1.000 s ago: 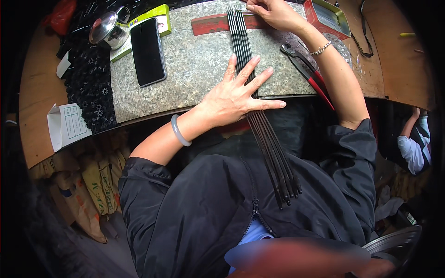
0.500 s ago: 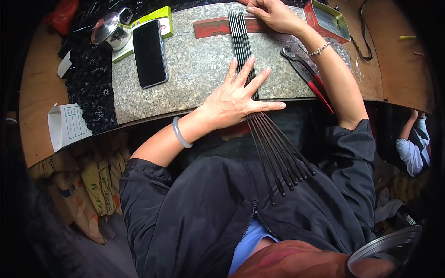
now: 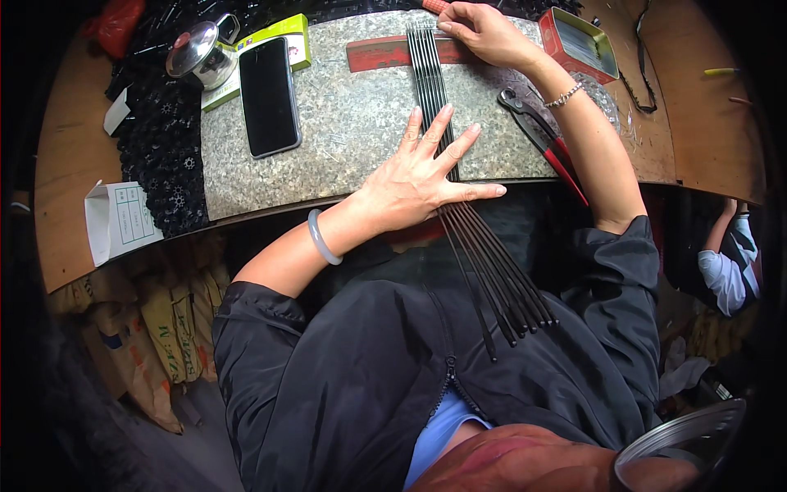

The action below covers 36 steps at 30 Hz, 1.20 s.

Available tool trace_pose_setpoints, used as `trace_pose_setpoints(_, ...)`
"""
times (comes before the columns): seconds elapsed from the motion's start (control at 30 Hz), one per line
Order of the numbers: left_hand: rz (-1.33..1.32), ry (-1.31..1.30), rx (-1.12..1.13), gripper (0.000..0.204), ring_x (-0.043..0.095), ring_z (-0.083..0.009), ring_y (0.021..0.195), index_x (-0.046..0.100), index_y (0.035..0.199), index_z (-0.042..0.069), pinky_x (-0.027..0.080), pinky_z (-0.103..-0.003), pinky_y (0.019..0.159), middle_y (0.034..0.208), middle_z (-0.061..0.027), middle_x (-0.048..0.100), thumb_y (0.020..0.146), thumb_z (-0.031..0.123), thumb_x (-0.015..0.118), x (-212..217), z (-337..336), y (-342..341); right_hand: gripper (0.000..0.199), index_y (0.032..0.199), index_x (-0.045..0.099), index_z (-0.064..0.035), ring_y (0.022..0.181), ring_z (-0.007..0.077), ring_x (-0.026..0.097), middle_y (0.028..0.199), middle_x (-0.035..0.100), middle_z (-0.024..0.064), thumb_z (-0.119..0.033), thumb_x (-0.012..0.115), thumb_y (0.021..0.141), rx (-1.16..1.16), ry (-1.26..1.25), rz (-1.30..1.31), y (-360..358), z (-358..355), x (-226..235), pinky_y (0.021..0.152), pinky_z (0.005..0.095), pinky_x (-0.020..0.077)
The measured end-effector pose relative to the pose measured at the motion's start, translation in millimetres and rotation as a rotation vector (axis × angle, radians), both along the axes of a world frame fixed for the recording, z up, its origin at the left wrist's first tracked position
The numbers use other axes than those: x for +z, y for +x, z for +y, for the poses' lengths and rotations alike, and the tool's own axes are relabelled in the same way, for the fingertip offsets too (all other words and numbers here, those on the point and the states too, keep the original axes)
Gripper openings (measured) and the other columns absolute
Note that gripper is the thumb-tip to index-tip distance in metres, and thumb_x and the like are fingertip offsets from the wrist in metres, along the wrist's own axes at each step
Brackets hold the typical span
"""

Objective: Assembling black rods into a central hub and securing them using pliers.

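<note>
Several thin dark rods (image 3: 497, 271) lie in a row across the stone slab and reach over its near edge. Their near ends, with small rounded black tips, fan out above my lap. My left hand (image 3: 416, 176) presses flat on the row at the slab's edge, fingers spread. By the shiny far ends, my right hand (image 3: 484, 33) has its thumb and forefinger pinched together; I cannot make out what is between them. A flat red bar (image 3: 373, 54), worn in places, runs crosswise under the far part of the rods. Part of a red textured object (image 3: 435, 5) shows beside the right fingertips.
Red-handled pliers (image 3: 541, 139) lie beside my right forearm. A black phone (image 3: 270, 98) and a lidded pot (image 3: 203, 56) are on the left, near a green box (image 3: 297, 41). An open tin (image 3: 578, 47) of thin pieces sits at the far right. Another person's sleeve (image 3: 725, 279) shows at right.
The near ends of the rods have shifted slightly and fan more evenly. My right fingers have moved a little at the far ends. The left hand stays on the row.
</note>
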State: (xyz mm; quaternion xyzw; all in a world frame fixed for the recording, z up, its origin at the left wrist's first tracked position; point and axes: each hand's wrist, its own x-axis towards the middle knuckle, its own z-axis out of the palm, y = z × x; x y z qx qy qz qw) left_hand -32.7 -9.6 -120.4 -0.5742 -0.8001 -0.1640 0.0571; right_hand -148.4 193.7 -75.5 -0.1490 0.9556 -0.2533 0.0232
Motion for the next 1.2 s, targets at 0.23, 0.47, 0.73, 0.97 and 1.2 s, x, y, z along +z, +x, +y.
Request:
trace_pose_setpoints(0.23,0.0,0.01,0.002,0.056,0.025,-0.0482,0.125,0.041,0.123,0.049,0.02,-0.065,0.098,0.139,-0.0149,0.027,0.078,0.02,0.055,1,1,0,0.035,0.104,0.057,-0.0055,0.09,0.0261,0.058,0.097,0.061,0.0142,-0.035,0.044,0.09,0.043,-0.074,0.099,-6,4,-13,0.079,0.033,0.044)
trace_pose_setpoints(0.47,-0.026,0.012,-0.005,0.056,0.025,-0.0477,0.125,0.041,0.124,0.048,0.02,-0.064,0.098,0.139,-0.0151,0.028,0.078,0.019,0.055,1,-1,-1,0.035,0.1,0.057,-0.0039,0.087,0.0244,0.058,0.094,0.061,0.0142,-0.036,0.046,0.089,0.064,-0.087,-0.025,-2,0,1,0.078,0.0323,0.044)
trace_pose_setpoints(0.73,0.01,0.009,0.008,0.057,0.025,-0.0482,0.125,0.042,0.124,0.048,0.021,-0.064,0.098,0.139,-0.0151,0.028,0.077,0.019,0.055,2,0,-2,0.034,0.099,0.054,-0.0038,0.082,0.0227,0.057,0.087,0.059,0.012,-0.036,0.047,0.089,0.097,-0.129,0.045,-12,3,-10,0.074,0.0327,0.0442)
trace_pose_setpoints(0.97,-0.022,0.028,0.03,0.06,0.024,-0.05,0.124,0.043,0.123,0.048,0.024,-0.063,0.097,0.139,-0.0152,0.027,0.074,0.016,0.059,3,1,-2,0.036,0.098,0.053,-0.0044,0.081,0.0225,0.057,0.085,0.058,0.012,-0.038,0.044,0.09,0.093,-0.088,0.0,-14,3,-10,0.073,0.0336,0.0443)
trace_pose_setpoints(1.2,0.062,-0.01,0.007,0.061,0.028,-0.0515,0.121,0.036,0.128,0.047,0.026,-0.063,0.096,0.135,-0.0202,0.03,0.077,0.017,0.054,1,1,-5,0.033,0.101,0.051,-0.0073,0.078,0.0277,0.057,0.089,0.057,0.0146,-0.037,0.044,0.089,0.139,-0.148,0.215,-1,3,-12,0.071,0.0359,0.0451)
